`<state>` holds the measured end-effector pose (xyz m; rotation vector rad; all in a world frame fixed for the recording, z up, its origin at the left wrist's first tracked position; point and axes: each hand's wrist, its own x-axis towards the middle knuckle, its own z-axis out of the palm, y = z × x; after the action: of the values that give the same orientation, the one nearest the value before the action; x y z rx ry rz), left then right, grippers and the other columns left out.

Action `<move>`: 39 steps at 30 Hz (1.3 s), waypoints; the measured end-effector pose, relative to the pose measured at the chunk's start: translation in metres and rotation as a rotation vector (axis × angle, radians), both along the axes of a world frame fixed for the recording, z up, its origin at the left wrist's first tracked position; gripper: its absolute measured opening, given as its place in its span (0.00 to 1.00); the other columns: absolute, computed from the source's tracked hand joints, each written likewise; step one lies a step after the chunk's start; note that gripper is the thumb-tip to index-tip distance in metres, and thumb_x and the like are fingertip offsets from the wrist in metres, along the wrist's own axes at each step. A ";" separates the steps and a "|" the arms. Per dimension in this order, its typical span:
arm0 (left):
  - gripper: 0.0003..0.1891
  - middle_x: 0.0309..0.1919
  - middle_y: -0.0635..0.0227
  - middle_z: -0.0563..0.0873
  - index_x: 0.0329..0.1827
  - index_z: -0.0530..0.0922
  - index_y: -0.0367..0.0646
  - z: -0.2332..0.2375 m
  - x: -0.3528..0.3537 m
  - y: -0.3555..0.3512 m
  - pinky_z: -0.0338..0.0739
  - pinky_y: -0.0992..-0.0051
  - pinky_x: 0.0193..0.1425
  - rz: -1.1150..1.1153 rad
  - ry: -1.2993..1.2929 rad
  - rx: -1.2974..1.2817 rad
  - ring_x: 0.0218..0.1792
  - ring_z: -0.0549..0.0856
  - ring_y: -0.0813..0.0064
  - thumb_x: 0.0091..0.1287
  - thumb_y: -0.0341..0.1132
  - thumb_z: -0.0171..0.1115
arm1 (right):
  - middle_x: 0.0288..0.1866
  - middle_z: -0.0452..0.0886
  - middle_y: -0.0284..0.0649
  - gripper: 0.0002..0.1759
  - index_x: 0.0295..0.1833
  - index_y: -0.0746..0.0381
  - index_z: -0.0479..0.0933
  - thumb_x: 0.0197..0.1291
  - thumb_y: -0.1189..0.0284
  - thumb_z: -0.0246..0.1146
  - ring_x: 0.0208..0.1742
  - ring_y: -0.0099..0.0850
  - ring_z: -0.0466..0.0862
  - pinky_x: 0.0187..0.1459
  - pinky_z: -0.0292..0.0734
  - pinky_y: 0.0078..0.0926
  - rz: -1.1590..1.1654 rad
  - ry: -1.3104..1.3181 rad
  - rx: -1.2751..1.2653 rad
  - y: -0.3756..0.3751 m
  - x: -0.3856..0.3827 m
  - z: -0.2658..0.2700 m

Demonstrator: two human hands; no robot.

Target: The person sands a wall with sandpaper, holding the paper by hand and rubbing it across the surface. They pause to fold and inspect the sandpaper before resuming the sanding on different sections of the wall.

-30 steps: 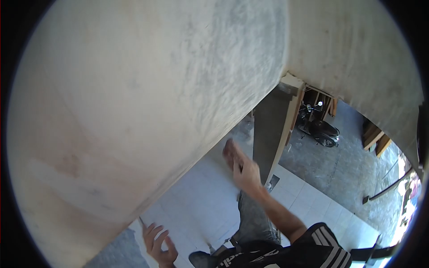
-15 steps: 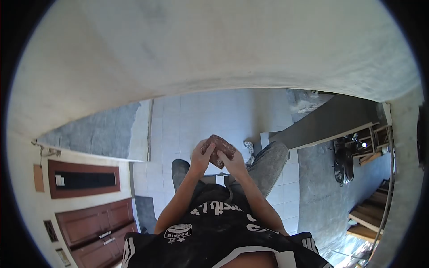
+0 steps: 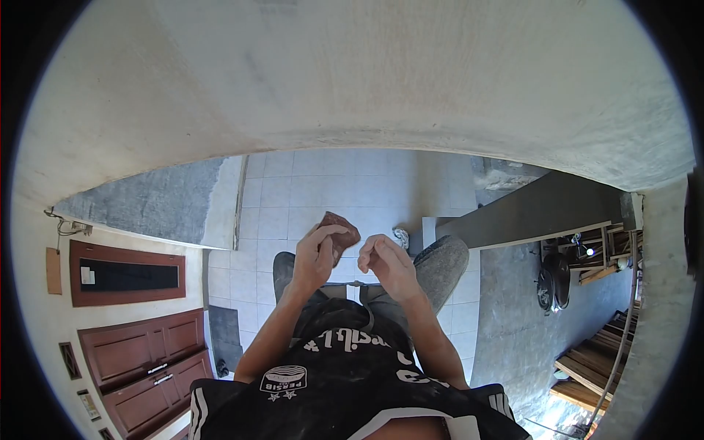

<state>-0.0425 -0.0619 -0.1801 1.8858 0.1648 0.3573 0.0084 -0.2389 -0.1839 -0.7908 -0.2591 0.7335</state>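
Observation:
A reddish-brown, dust-marked piece of folded sandpaper (image 3: 343, 233) is gripped in my left hand (image 3: 314, 258), in front of my body. My left fingers lie over its near side, and its far edge sticks up beyond them. To the right, apart from the sandpaper, my right hand (image 3: 390, 265) is raised with loosely bent fingers and nothing visible in it. Whitish dust coats the fingers of both hands.
A broad plastered wall (image 3: 352, 81) fills the upper view. Pale floor tiles (image 3: 315, 183) lie far below. At left are reddish-brown doors (image 3: 147, 352); at right, a dark ledge (image 3: 535, 205), a motorcycle (image 3: 554, 279) and stacked wooden boards (image 3: 587, 359).
My right hand has let go of the sandpaper and drawn away to the right. My left hand has kept it and shifted slightly left, turning it. The view has moved a little.

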 end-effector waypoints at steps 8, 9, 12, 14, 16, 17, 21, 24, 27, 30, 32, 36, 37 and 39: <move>0.13 0.41 0.54 0.84 0.50 0.82 0.34 0.027 0.003 -0.015 0.79 0.72 0.43 -0.230 0.104 -0.197 0.36 0.85 0.66 0.72 0.31 0.52 | 0.38 0.76 0.36 0.15 0.50 0.66 0.72 0.79 0.69 0.42 0.40 0.25 0.74 0.44 0.71 0.24 -0.037 -0.425 -0.337 -0.004 -0.003 0.006; 0.13 0.41 0.55 0.84 0.51 0.81 0.34 0.033 0.005 -0.016 0.79 0.73 0.42 -0.253 0.114 -0.103 0.35 0.84 0.67 0.72 0.33 0.53 | 0.38 0.77 0.36 0.14 0.51 0.66 0.72 0.79 0.70 0.42 0.40 0.25 0.75 0.44 0.72 0.24 -0.044 -0.442 -0.357 -0.003 -0.003 0.007; 0.14 0.41 0.58 0.84 0.53 0.81 0.36 0.048 0.008 -0.018 0.79 0.74 0.40 -0.311 0.139 0.068 0.34 0.84 0.70 0.73 0.37 0.57 | 0.39 0.77 0.38 0.18 0.52 0.67 0.73 0.79 0.67 0.41 0.41 0.27 0.75 0.46 0.71 0.26 -0.062 -0.545 -0.524 -0.003 -0.005 0.012; 0.14 0.40 0.59 0.84 0.53 0.82 0.37 0.050 0.009 -0.016 0.79 0.74 0.39 -0.338 0.144 0.040 0.34 0.84 0.71 0.73 0.37 0.58 | 0.40 0.77 0.38 0.22 0.53 0.68 0.74 0.79 0.64 0.40 0.41 0.28 0.75 0.48 0.70 0.26 -0.033 -0.398 -0.338 -0.004 -0.002 -0.008; 0.13 0.39 0.60 0.84 0.53 0.83 0.38 0.052 0.008 -0.017 0.80 0.74 0.39 -0.334 0.111 0.070 0.34 0.84 0.71 0.73 0.36 0.58 | 0.41 0.77 0.38 0.26 0.53 0.68 0.75 0.79 0.60 0.37 0.42 0.28 0.75 0.49 0.69 0.27 -0.025 -0.302 -0.207 -0.007 -0.003 -0.021; 0.13 0.39 0.61 0.84 0.52 0.83 0.38 0.053 0.008 -0.018 0.80 0.75 0.39 -0.332 0.096 0.084 0.34 0.84 0.72 0.72 0.36 0.58 | 0.40 0.77 0.38 0.29 0.52 0.68 0.76 0.79 0.58 0.35 0.42 0.28 0.74 0.49 0.68 0.27 -0.032 -0.279 -0.171 -0.007 -0.004 -0.016; 0.11 0.37 0.62 0.85 0.51 0.85 0.41 0.052 0.010 -0.018 0.80 0.76 0.39 -0.349 0.129 0.084 0.36 0.85 0.72 0.71 0.35 0.60 | 0.38 0.78 0.38 0.36 0.51 0.68 0.78 0.79 0.53 0.29 0.42 0.29 0.73 0.50 0.66 0.27 -0.015 -0.267 -0.309 -0.009 -0.004 -0.004; 0.11 0.37 0.61 0.85 0.50 0.85 0.44 0.045 0.012 -0.018 0.81 0.75 0.40 -0.375 0.173 0.064 0.38 0.86 0.71 0.69 0.35 0.62 | 0.36 0.78 0.38 0.40 0.50 0.68 0.79 0.79 0.51 0.25 0.41 0.30 0.73 0.50 0.66 0.28 -0.038 -0.353 -0.343 -0.008 -0.006 -0.004; 0.11 0.40 0.59 0.87 0.50 0.86 0.44 0.047 0.011 -0.020 0.82 0.73 0.42 -0.344 0.159 0.117 0.40 0.87 0.67 0.67 0.34 0.64 | 0.44 0.80 0.40 0.42 0.53 0.71 0.76 0.78 0.47 0.24 0.45 0.30 0.75 0.53 0.67 0.29 -0.060 -0.493 -0.384 -0.011 -0.004 -0.018; 0.12 0.44 0.58 0.88 0.50 0.85 0.42 0.045 0.008 -0.022 0.82 0.70 0.45 -0.327 -0.016 0.218 0.41 0.87 0.62 0.65 0.32 0.65 | 0.37 0.80 0.40 0.41 0.46 0.70 0.79 0.79 0.52 0.24 0.41 0.34 0.74 0.52 0.67 0.32 -0.195 -0.396 -0.356 -0.006 -0.008 -0.016; 0.12 0.45 0.58 0.88 0.50 0.85 0.41 0.044 0.007 -0.020 0.82 0.69 0.46 -0.349 -0.106 0.293 0.42 0.87 0.60 0.64 0.31 0.65 | 0.37 0.81 0.41 0.40 0.43 0.71 0.79 0.79 0.54 0.25 0.41 0.34 0.75 0.52 0.68 0.32 -0.123 -0.483 -0.432 -0.010 -0.004 0.001; 0.13 0.39 0.61 0.87 0.51 0.85 0.41 0.042 0.004 -0.018 0.80 0.71 0.43 -0.350 -0.154 0.295 0.39 0.86 0.64 0.63 0.30 0.66 | 0.37 0.82 0.42 0.36 0.40 0.72 0.80 0.79 0.58 0.30 0.41 0.34 0.76 0.53 0.69 0.32 -0.104 -0.479 -0.366 -0.010 -0.004 -0.005; 0.14 0.34 0.63 0.87 0.52 0.85 0.41 0.039 0.004 -0.018 0.79 0.73 0.38 -0.347 -0.192 0.286 0.35 0.84 0.69 0.62 0.30 0.67 | 0.37 0.82 0.43 0.35 0.40 0.72 0.80 0.79 0.59 0.32 0.41 0.34 0.76 0.52 0.69 0.31 -0.100 -0.487 -0.375 -0.011 -0.005 -0.004; 0.15 0.30 0.65 0.86 0.52 0.84 0.40 0.038 0.004 -0.017 0.78 0.74 0.35 -0.351 -0.222 0.271 0.31 0.84 0.72 0.62 0.30 0.67 | 0.37 0.82 0.44 0.32 0.41 0.71 0.80 0.79 0.60 0.35 0.41 0.33 0.77 0.51 0.71 0.30 -0.090 -0.504 -0.395 -0.013 -0.005 0.006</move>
<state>-0.0385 -0.0788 -0.1418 2.0770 -0.3777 0.3562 0.0037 -0.2522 -0.1775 -1.3549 -0.5376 0.4940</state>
